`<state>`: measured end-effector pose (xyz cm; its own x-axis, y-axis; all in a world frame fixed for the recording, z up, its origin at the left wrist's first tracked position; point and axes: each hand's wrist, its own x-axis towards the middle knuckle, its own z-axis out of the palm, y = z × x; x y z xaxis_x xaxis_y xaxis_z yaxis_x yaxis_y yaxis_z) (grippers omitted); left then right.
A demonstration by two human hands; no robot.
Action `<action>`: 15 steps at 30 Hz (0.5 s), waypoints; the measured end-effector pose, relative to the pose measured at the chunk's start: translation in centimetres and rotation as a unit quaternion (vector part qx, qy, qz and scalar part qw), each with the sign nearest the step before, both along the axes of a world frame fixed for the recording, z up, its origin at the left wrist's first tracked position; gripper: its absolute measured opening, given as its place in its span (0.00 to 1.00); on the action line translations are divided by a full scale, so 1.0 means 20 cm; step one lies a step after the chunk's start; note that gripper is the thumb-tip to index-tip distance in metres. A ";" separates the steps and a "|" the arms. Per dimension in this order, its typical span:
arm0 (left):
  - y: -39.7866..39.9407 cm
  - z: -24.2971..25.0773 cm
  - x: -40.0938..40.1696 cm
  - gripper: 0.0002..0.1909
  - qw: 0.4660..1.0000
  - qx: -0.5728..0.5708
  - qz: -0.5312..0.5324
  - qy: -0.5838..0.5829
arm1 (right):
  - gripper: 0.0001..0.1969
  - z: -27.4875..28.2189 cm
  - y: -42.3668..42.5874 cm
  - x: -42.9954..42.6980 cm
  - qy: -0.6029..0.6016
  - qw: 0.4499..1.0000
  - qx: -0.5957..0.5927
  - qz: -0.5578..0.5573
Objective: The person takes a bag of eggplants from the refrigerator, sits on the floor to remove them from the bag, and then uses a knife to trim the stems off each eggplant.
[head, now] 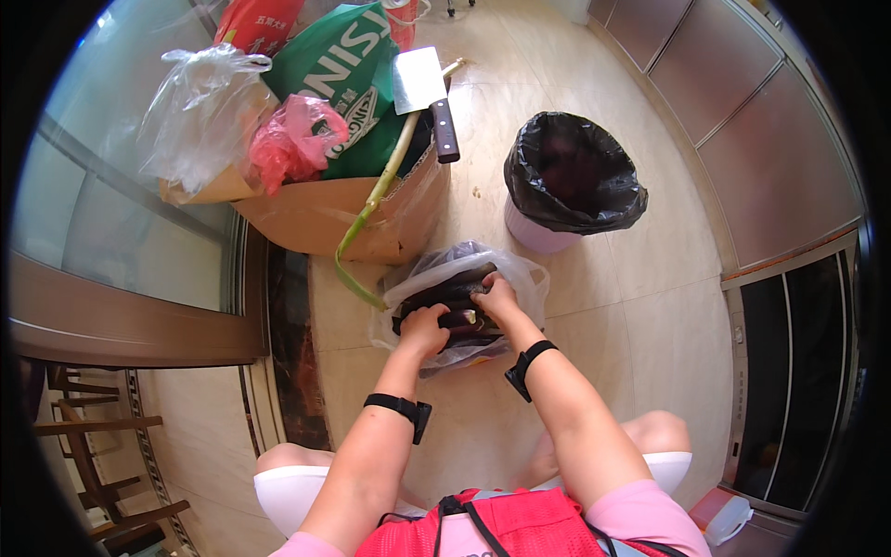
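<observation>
A thin, clear plastic bag (536,285) lies spread on the tiled floor in front of me, with several long dark eggplants (456,319) inside. Both hands reach into its mouth. My left hand (423,330) rests on the eggplants at the left, its fingers bent beside one with a pale stem end. On the right, my right hand (495,298) touches the upper dark ones with thumb and fingertips. Whether either hand grips an eggplant cannot be told, as the fingertips are partly hidden. Each forearm wears a black strap.
Beyond the bag stands a cardboard box (418,223) with a green bag (376,63), a cleaver (421,80) and a long green stalk (390,167) on it. A bin (543,230) lined with black plastic is at the upper right. A glass door (139,237) borders the left, cabinets (779,167) the right.
</observation>
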<state>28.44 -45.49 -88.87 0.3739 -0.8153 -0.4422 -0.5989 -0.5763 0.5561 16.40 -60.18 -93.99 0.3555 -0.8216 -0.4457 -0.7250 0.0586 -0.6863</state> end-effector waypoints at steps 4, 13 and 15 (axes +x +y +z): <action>0.06 -0.15 0.04 0.26 0.997 -0.065 -0.049 0.012 | 0.19 -0.02 0.03 -0.01 -0.004 0.990 -0.117 0.078; -0.05 0.09 0.11 0.29 0.992 -0.057 0.085 0.068 | 0.16 0.28 -0.09 0.01 -0.008 0.977 -0.049 0.205; -0.11 0.14 0.10 0.29 0.989 -0.050 0.108 0.089 | 0.16 0.34 -0.13 0.01 -0.016 0.972 -0.043 0.228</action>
<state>30.41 -47.60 -86.15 0.4676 -0.7679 -0.4378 -0.3544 -0.6166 0.7030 16.56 -62.74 -87.20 0.7044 -0.6088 -0.3649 -0.6406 -0.3239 -0.6962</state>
